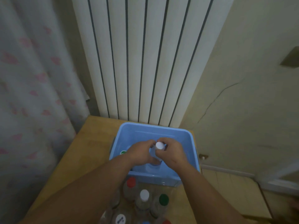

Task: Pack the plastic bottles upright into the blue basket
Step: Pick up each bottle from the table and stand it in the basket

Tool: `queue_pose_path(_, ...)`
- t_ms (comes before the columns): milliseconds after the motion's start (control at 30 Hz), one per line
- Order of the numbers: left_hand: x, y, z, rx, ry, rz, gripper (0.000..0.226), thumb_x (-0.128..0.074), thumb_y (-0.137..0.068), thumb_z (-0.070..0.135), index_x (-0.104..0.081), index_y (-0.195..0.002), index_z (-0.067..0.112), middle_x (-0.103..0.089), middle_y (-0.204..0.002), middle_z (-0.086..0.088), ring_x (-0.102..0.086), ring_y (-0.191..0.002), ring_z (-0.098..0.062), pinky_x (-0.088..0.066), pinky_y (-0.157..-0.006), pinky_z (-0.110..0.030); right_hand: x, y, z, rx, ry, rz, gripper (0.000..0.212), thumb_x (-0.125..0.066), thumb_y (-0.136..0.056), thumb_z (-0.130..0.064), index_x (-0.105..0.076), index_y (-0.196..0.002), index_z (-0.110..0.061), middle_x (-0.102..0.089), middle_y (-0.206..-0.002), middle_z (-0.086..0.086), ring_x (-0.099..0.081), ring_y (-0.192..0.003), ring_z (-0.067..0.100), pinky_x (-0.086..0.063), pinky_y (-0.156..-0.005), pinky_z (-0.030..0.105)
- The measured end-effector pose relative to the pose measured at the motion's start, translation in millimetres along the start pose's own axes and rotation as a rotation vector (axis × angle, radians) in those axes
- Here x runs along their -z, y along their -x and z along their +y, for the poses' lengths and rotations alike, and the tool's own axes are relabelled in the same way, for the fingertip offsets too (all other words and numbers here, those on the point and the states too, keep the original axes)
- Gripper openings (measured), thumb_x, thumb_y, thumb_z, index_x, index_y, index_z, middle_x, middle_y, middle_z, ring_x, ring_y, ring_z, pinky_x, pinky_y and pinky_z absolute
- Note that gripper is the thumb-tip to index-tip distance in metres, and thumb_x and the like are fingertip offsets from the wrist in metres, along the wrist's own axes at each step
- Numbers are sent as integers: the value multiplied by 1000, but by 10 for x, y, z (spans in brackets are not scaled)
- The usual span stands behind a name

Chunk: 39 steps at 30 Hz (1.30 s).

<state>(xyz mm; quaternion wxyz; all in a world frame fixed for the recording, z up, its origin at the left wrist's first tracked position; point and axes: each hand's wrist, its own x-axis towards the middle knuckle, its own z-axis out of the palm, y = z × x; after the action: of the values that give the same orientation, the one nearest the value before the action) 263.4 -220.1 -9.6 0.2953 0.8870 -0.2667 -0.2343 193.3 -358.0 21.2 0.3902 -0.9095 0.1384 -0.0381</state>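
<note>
Both hands grip one clear plastic bottle w/ a white cap inside the blue basket on a wooden counter. Left hand curls round the body; right hand pinches the neck just below the cap. Bottle is upright, long axis vertical, cap toward the camera. One green-capped bottle shows at the basket's left, partly hidden. Outside, by the near wall, at least six more stand, incl. a red-capped bottle, white-capped bottle and green-topped bottle; the rest are cut off or blurred.

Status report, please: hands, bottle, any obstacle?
Left hand and right hand grip white-capped bottle, upright in blue basket. Green-capped bottle inside at left. Nothing blocking.
</note>
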Motion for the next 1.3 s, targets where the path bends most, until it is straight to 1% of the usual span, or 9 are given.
queue_pose_path(300,-106,-195,-183,-8,-253,-155,71,-83,-63,52,-57,-127,37,-66,-123,11,-60,-113,-17,-48,-91,-33,-188,-57,219,-97,79,-118,25,-71,-66,-31,-69,-91,-33,-67,-90,-12,-61,-84,10,-47,-71,25)
queue_pose_path(567,-199,-254,-268,-13,-431,-195,66,-77,-67,57,-56,-127,38,-65,-125,8,-58,-117,-20,-42,-97,-39,-276,-67,326,-106,138,-187,27,-72,-66,-27,-69,-92,-30,-70,-91,-8,-64,-87,13,-49,-74,26)
queue_pose_path(667,-214,-263,-250,-22,-546,-212,61,-74,-70,59,-56,-124,37,-67,-121,4,-59,-114,-23,-40,-95,-40,-331,-63,384,-122,140,-203,27,-72,-65,-29,-69,-91,-31,-70,-91,-9,-64,-87,13,-51,-76,27)
queue_pose_path(767,-215,-275,-221,-13,-635,-245,56,-72,-71,61,-58,-121,38,-67,-118,1,-61,-110,-25,-42,-90,-38,-389,-31,440,-101,168,-229,31,-72,-68,-29,-68,-99,-31,-69,-102,-8,-63,-96,13,-46,-78,24)
queue_pose_path(900,-212,-283,-237,-9,-671,-246,59,-71,-71,65,-56,-124,44,-67,-116,0,-62,-108,-26,-45,-87,-37,-422,-4,479,-98,144,-214,31,-71,-71,-28,-67,-102,-30,-67,-104,-8,-61,-95,12,-38,-73,21)
queue_pose_path(967,-207,-282,-237,-9,-679,-238,62,-70,-72,66,-53,-129,47,-66,-118,-1,-61,-110,-26,-45,-90,-38,-427,-14,489,-107,119,-209,29,-72,-70,-27,-67,-99,-29,-69,-100,-7,-61,-91,11,-42,-73,22)
queue_pose_path(1067,-206,-267,-226,-12,-689,-225,64,-68,-73,67,-51,-131,47,-65,-119,-1,-60,-112,-26,-44,-93,-39,-426,-20,508,-115,80,-211,29,-74,-69,-24,-68,-97,-29,-69,-98,-7,-62,-91,13,-47,-79,25)
queue_pose_path(1167,-213,-238,-204,-11,-689,-223,64,-66,-74,69,-53,-131,43,-65,-121,-1,-60,-113,-26,-43,-93,-40,-420,-13,524,-102,71,-227,34,-74,-71,-22,-69,-104,-28,-64,-108,-5,-60,-98,13,-43,-80,22)
queue_pose_path(1300,-190,-207,-166,-17,-673,-212,63,-66,-71,70,-55,-127,43,-66,-118,-1,-60,-111,-26,-44,-94,-40,-386,-19,557,-135,71,-251,43,-75,-70,-21,-66,-111,-29,-65,-113,-6,-61,-99,12,-48,-86,25)
